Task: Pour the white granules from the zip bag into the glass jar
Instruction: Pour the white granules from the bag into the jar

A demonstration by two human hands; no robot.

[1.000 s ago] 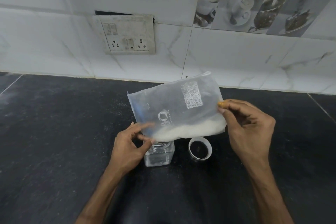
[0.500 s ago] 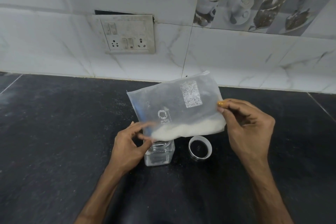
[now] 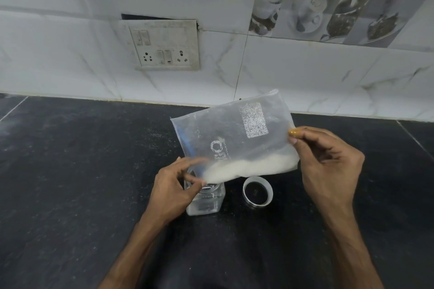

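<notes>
A clear zip bag [image 3: 234, 138] hangs tilted above the counter, its lower left corner over the mouth of a square glass jar [image 3: 206, 202]. White granules [image 3: 249, 168] lie along the bag's bottom edge. My left hand [image 3: 175, 185] pinches the bag's lower left corner right beside the jar's mouth. My right hand [image 3: 328, 166] grips the bag's right edge between thumb and fingers. The jar stands upright on the black counter [image 3: 70, 183], partly hidden by my left hand and the bag. I cannot tell whether granules are falling.
The jar's round lid [image 3: 257, 192] lies open side up just right of the jar. A wall socket plate [image 3: 164, 44] sits on the white tiled wall behind. White specks are scattered on the dark counter around the bag.
The bag has shifted very slightly, with its left corner dipping closer to the jar's mouth. Both hands keep the same hold.
</notes>
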